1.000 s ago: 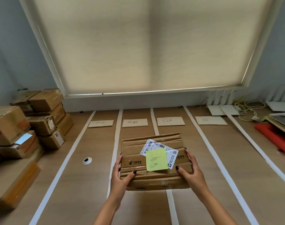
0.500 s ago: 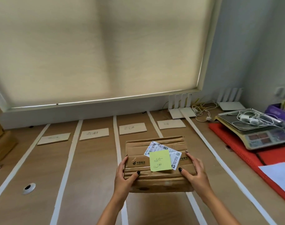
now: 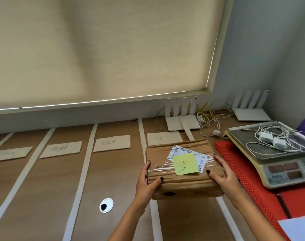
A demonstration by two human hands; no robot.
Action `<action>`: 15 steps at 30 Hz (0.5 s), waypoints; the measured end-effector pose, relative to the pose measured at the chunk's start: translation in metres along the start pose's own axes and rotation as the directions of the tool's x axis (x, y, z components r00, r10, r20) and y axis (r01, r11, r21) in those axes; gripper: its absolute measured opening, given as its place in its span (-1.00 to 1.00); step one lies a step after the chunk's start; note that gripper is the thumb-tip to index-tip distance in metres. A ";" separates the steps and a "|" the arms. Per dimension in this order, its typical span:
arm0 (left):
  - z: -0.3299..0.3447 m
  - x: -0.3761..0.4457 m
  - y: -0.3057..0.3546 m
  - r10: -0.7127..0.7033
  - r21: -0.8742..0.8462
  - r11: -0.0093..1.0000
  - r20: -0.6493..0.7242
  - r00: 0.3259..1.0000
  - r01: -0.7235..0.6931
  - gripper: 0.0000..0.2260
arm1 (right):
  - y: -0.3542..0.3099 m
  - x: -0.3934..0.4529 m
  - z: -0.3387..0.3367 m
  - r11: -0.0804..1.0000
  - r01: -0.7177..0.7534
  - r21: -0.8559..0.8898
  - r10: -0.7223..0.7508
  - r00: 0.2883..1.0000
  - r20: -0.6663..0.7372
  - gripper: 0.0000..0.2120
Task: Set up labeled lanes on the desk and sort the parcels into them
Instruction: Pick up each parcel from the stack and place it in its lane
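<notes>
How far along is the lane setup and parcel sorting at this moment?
Done: tape strips divide the desk, with a label card in each lane. In hand: left hand and right hand hold a parcel over the rightmost lane. Left: no parcel lies in any visible lane.

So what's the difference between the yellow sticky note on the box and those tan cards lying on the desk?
The sticky note is bright yellow-green and squarish; each tan card is pale brown and wider. The note is stuck on the box, which both hands hold; the cards lie flat on the desk, one per taped lane. Both carry handwriting, too faint to read.
</notes>
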State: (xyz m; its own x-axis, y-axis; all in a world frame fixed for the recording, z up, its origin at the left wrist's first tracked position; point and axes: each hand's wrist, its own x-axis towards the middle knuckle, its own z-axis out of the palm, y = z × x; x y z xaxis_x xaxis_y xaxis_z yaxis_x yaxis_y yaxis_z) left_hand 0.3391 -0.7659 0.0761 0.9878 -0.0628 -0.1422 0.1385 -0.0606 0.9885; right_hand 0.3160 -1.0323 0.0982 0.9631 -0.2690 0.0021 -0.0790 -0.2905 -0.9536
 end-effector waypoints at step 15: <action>0.021 0.159 -0.053 -0.132 0.035 0.990 -0.093 0.987 0.136 -0.41 | 0.080 0.174 0.050 0.998 -0.064 -0.008 0.064 0.986 0.154 -0.41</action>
State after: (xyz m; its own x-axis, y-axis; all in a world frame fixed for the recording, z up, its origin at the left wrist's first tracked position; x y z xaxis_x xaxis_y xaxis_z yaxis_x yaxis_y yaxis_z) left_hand 0.4873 -0.7932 0.0003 0.9632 0.0386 -0.2659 0.2685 -0.1029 0.9578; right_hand 0.4898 -1.0566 0.0068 0.9841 -0.1428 -0.1053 -0.1423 -0.2806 -0.9492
